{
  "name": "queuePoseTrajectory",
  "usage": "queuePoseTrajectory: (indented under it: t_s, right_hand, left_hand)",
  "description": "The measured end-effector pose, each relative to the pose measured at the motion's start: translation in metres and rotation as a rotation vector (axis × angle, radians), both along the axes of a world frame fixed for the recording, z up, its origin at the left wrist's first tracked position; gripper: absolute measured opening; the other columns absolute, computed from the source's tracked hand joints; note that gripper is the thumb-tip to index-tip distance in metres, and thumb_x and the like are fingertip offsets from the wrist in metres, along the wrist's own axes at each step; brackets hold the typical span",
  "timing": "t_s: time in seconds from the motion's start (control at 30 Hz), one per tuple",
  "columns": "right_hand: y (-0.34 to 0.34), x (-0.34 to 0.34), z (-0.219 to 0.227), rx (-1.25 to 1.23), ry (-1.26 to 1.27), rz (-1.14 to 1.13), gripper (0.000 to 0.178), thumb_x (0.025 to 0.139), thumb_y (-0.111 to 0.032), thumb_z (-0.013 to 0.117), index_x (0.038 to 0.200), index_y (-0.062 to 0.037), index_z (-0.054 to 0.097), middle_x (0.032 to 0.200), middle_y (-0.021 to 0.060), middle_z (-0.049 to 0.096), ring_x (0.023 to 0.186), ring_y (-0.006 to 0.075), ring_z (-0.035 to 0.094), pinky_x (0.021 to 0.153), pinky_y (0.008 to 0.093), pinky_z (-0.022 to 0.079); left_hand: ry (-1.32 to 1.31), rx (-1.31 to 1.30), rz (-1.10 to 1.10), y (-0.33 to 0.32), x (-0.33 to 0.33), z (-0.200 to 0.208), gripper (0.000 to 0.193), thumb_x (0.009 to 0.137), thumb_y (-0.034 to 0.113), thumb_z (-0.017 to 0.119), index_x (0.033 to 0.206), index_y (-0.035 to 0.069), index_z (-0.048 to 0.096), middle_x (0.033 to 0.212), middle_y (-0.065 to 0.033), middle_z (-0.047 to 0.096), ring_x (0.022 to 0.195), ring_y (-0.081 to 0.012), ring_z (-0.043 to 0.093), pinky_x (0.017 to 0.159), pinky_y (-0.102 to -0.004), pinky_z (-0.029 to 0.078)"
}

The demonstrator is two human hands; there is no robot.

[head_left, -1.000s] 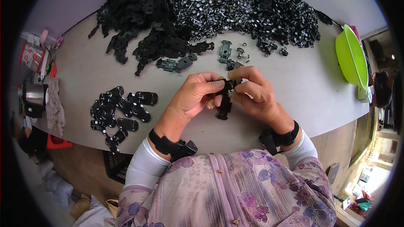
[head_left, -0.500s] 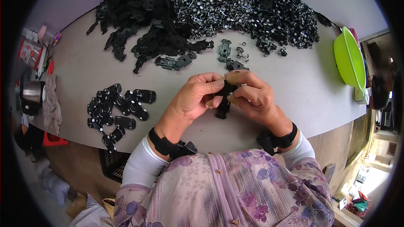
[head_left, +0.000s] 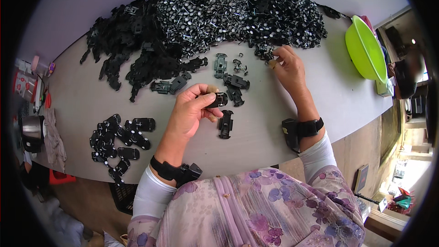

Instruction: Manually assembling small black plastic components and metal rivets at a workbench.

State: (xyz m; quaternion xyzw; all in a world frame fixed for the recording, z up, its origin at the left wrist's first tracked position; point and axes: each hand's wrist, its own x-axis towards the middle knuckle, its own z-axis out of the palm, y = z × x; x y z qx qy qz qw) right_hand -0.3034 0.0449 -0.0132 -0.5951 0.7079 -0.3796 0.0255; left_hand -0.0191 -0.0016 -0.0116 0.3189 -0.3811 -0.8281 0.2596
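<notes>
My left hand [head_left: 185, 112] pinches a small black toy car chassis [head_left: 221, 99] between thumb and fingers, raised over the table. Out to the right, my right hand [head_left: 291, 69] has its thumb and fingertips closed at a small cluster of black wheel axles [head_left: 263, 51], beside the big heap; the fingers partly cover the piece. Just under my left hand lies a bare chassis [head_left: 225, 124]. Several more dark chassis [head_left: 237, 81] rest ahead of it, near a few loose silver wheel axles [head_left: 239, 67].
Chassis with wheels [head_left: 128, 153] lie grouped at the left. Along the back spread a heap of black chassis [head_left: 119, 36], silver wheel axles [head_left: 201, 13] and black wheel axles [head_left: 288, 16]. A lime-green basin [head_left: 364, 48] leans at the right edge; a cloth [head_left: 54, 137] hangs at the left.
My hands have parted: the right moved away to the black wheel axles, while the left keeps a chassis and shifted left. More chassis now show uncovered on the table between them.
</notes>
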Motion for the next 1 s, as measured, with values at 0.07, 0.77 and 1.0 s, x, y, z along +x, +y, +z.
queuePoseTrajectory:
  t_s: [0.07,0.77,1.0]
  right_hand:
    - [-0.004,0.000,-0.001,0.018,0.047,0.014,0.016,0.073,-0.001,0.066,0.088,-0.0013,0.060,0.088,0.0099,0.060,0.067,0.0237,0.060,0.061,0.0348,0.048]
    - [0.021,0.008,0.026,0.357,-0.016,0.145,0.022,0.070,0.009,0.052,0.087,0.0015,0.063,0.090,0.0116,0.063,0.081,0.0338,0.062,0.072,0.0383,0.049]
    - [0.009,0.009,0.011,0.075,0.080,0.403,0.017,0.069,0.007,0.059,0.085,0.0024,0.062,0.086,0.0110,0.060,0.073,0.0300,0.060,0.068,0.0369,0.049]
  left_hand:
    - [0.009,0.000,-0.023,-0.001,-0.002,-0.002,0.019,0.089,0.013,0.061,0.103,0.001,0.060,0.087,-0.0080,0.067,0.062,-0.0171,0.067,0.050,-0.0253,0.052]
    - [0.044,0.013,-0.060,-0.002,0.001,-0.001,0.027,0.094,0.023,0.057,0.105,-0.002,0.060,0.087,-0.0108,0.065,0.067,-0.0225,0.068,0.057,-0.0293,0.056]
    - [0.087,0.048,-0.074,-0.004,0.002,0.002,0.034,0.096,0.028,0.054,0.109,-0.004,0.060,0.090,-0.0132,0.066,0.074,-0.0261,0.069,0.062,-0.0323,0.057]
